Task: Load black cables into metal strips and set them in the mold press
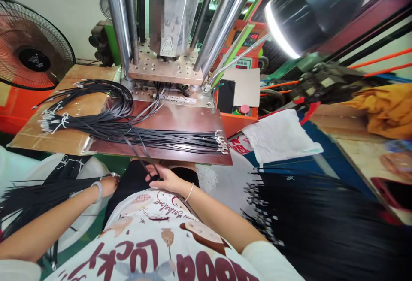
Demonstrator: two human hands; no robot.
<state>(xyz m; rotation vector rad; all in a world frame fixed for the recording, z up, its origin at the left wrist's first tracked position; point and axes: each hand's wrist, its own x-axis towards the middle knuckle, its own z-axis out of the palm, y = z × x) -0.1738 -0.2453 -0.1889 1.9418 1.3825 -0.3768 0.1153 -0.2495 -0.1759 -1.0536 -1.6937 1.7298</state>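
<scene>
My right hand (165,179) is closed around thin, flat black cables (141,146) that hang over the front edge of the table, above my lap. Down at the left, my left hand (110,185) is closed at the end of a bundle of black cables (64,188) with light metallic tips; its fingertips are mostly hidden. On the brown table board, a long bundle of black cables (167,138) lies with its white ends to the right. Behind it is a looped cable bundle (117,96). A white tie (64,121) binds cables at the left.
A press with a metal plate (167,68) and steel columns stands behind the board. A red button (244,109) is on its right. A fan (35,60) stands left, a bright lamp (283,32) hangs upper right, and a large black cable pile (309,212) lies at right.
</scene>
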